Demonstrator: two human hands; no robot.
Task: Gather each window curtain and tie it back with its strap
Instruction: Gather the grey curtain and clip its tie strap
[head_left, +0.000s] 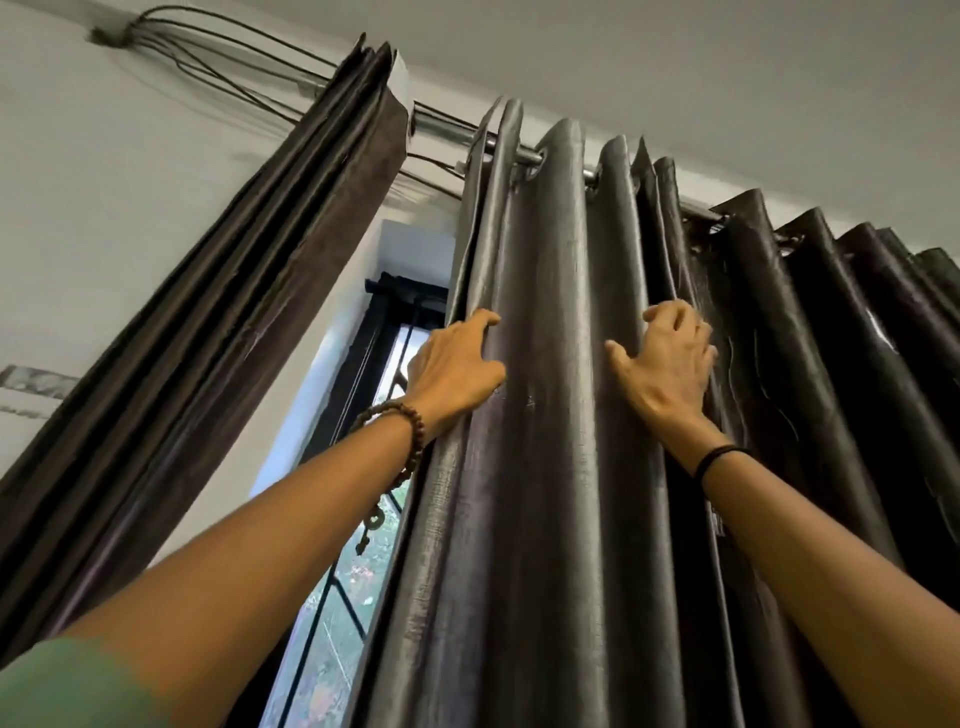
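Note:
A dark grey, shiny eyelet curtain (561, 415) hangs in deep folds from a metal rod (530, 156) under the ceiling. My left hand (454, 366) grips the curtain's left edge, fingers curled round the outer fold. About two folds to the right, my right hand (667, 358) has its fingers hooked into a fold, thumb spread on the cloth. A second dark curtain (218, 332) hangs bunched at the left of the window. No strap is in view.
Between the two curtains shows a strip of window (358, 561) with a black frame and bars, greenery outside. More dark curtain folds (841, 364) continue to the right. Several cables (218, 47) run along the wall to the rod's left end.

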